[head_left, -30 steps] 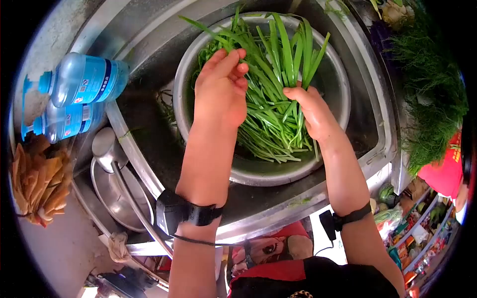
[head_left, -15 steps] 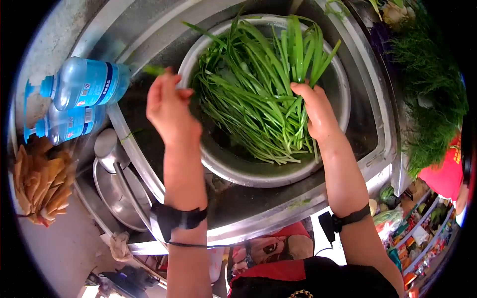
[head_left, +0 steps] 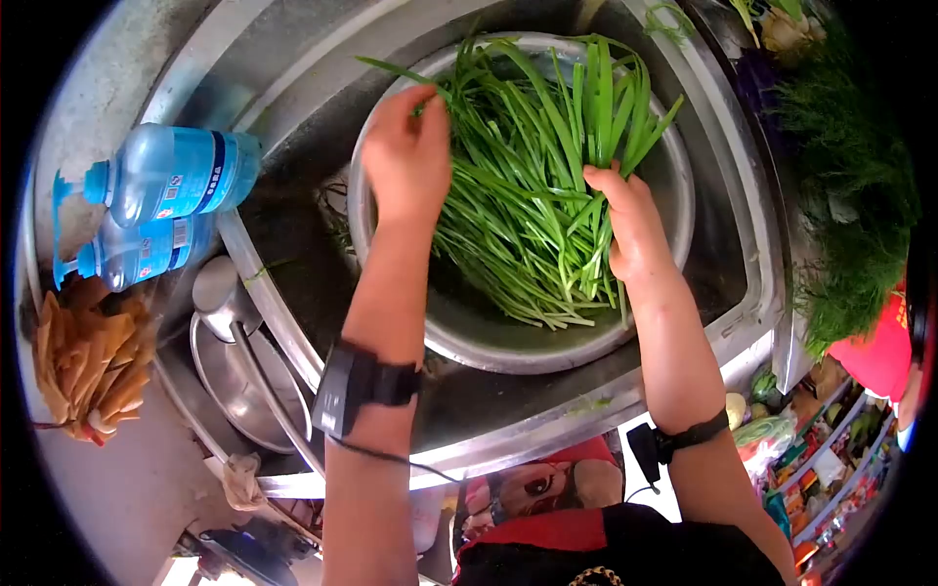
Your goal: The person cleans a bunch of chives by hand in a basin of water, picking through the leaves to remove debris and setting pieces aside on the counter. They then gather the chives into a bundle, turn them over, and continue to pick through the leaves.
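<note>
Long green leaves (head_left: 528,195) with pale stalk ends lie heaped in a round metal basin (head_left: 508,359), which stands in a steel sink. At the basin's upper left rim is my left hand (head_left: 405,161), its fingers pinched together on a bit of green leaf. My right hand (head_left: 630,220) is at the basin's right side, with fingers wrapped round a bunch of the leaves; the thumb shows on top and the other fingers are mostly hidden.
Two blue-labelled bottles (head_left: 181,174) lie left of the sink. A metal ladle (head_left: 220,293) and bowl (head_left: 244,391) sit below them, near brown folded pieces (head_left: 93,361). Feathery greens (head_left: 845,186) are at the right, beside a person's red garment (head_left: 874,352).
My left hand has moved right and up, from left of the basin to over its rim among the leaves. My right hand stays on the bunch.
</note>
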{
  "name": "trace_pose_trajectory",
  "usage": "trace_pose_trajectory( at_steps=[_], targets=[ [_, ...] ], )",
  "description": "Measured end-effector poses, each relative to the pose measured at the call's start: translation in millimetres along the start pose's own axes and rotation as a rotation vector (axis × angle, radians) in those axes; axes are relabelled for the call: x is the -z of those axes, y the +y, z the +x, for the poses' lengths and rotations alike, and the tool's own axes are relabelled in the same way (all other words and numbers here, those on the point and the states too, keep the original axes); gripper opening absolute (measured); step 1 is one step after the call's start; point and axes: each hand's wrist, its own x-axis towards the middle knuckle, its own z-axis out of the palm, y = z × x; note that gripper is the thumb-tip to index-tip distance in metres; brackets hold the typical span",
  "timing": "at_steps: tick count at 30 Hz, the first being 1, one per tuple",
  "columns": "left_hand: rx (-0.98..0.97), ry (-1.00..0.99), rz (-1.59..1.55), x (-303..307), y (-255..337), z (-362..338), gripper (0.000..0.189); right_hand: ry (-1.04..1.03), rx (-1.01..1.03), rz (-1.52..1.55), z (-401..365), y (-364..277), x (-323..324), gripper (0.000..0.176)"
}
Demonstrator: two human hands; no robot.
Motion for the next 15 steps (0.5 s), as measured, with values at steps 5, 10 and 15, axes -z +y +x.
trace_pose_trajectory(
  at_steps=[5, 10, 15],
  targets=[
    [0.216, -0.169, 0.37, -32, -13, 24, 0.028, 0.03, 0.004, 0.015, -3, -4, -5, 0.029],
    [0.317, -0.203, 0.368, -43, -13, 27, 0.028, 0.031, -0.017, 0.036, -4, -6, -6, 0.027],
    [0.288, -0.185, 0.363, -48, -18, 31, 0.023, 0.019, -0.028, 0.049, -7, -10, -8, 0.029]
  ],
)
